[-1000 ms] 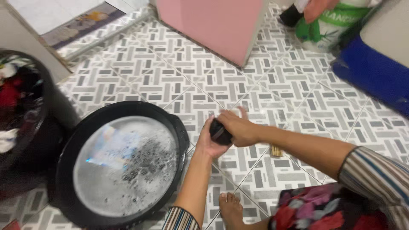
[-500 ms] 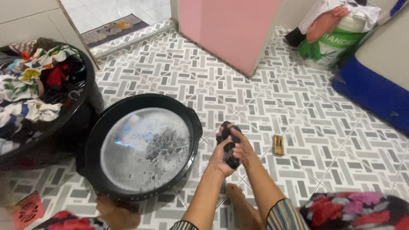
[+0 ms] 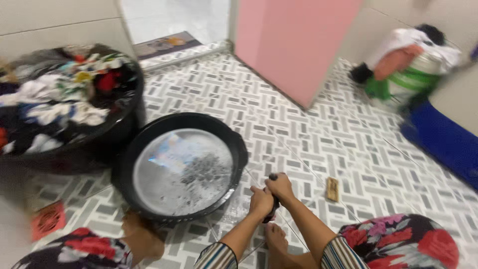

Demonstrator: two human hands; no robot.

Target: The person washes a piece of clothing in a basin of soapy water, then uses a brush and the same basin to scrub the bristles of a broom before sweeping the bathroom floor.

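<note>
We had both fists, left hand point(image 3: 261, 201) and right hand point(image 3: 280, 187), clenched tight round a dark wrung cloth point(image 3: 272, 209) beside the soapy black basin point(image 3: 234, 144), the heaped laundry tub point(image 3: 124, 124) seemingly still unwashed.

A black basin point(image 3: 239, 149) of grey water stands on grey-and-white patterned floor tiles point(image 3: 318, 134) beside a pink door point(image 3: 294, 45).

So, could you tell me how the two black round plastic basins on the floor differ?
The black round plastic basin nearer the hands holds sudsy grey water, while the black round plastic basin by the wall is heaped with mixed coloured clothes. The soapy one sits lower and shallower; the clothes one stands taller. Both rest on the patterned tiled floor, close together.
</note>
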